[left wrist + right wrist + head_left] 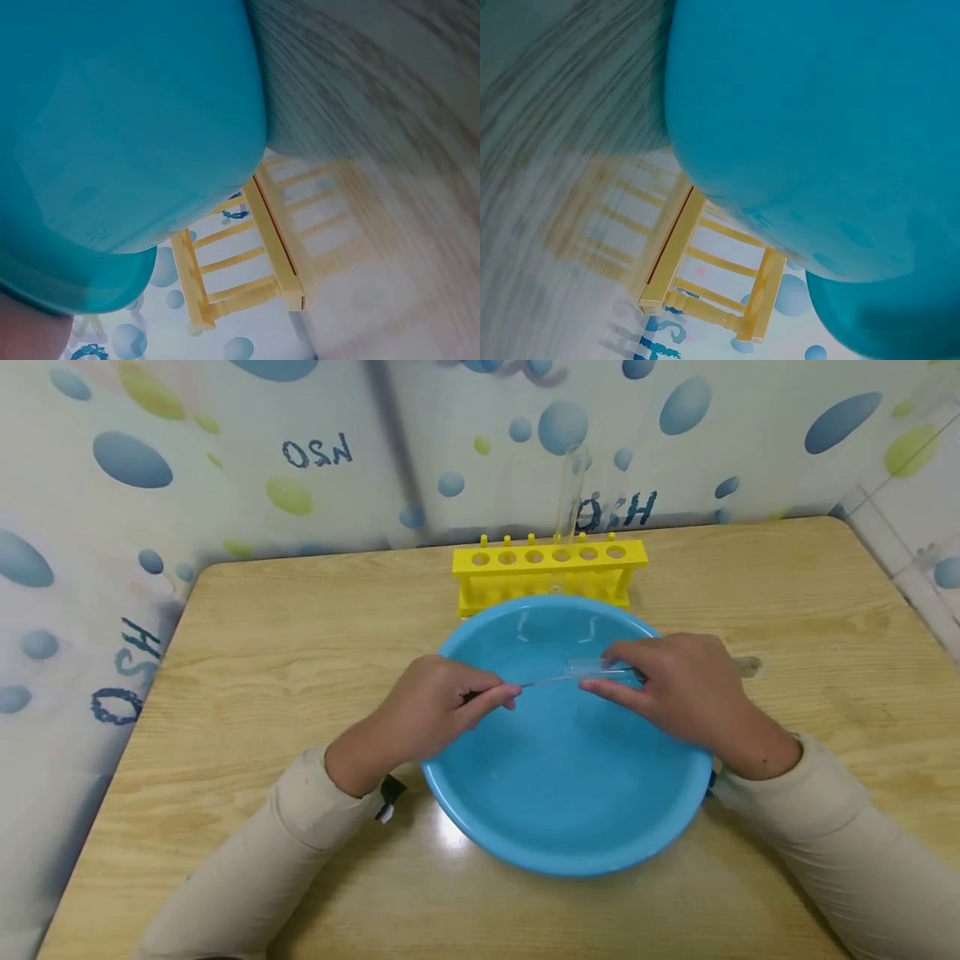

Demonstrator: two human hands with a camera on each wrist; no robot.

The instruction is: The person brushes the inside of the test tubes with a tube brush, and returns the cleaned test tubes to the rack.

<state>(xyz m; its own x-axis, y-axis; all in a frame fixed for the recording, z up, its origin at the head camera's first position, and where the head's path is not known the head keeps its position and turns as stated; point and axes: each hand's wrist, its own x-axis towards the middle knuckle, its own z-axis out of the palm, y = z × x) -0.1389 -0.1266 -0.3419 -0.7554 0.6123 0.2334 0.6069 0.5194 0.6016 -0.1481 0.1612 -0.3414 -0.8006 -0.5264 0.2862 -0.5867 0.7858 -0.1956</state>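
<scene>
Over the blue basin [566,852], my left hand [435,706] pinches the thin wire handle of a test tube brush [542,682] between thumb and fingers. From there the wire runs rightward into the mouth of a clear glass test tube [581,667]. My right hand [686,689] grips that tube, which lies nearly level, and its fingers hide the closed end. Something dark, perhaps the bristles, shows by the right fingertips. In the left wrist view only a blurred bit of hand [30,330] appears, beside the basin's outer wall [150,135].
Behind the basin stands a yellow test tube rack [551,558] with one tall clear tube [570,493] upright in it. The wooden table [300,627] meets a wall [247,410] with printed blue and green spots. In the right wrist view, the rack [754,300] also shows.
</scene>
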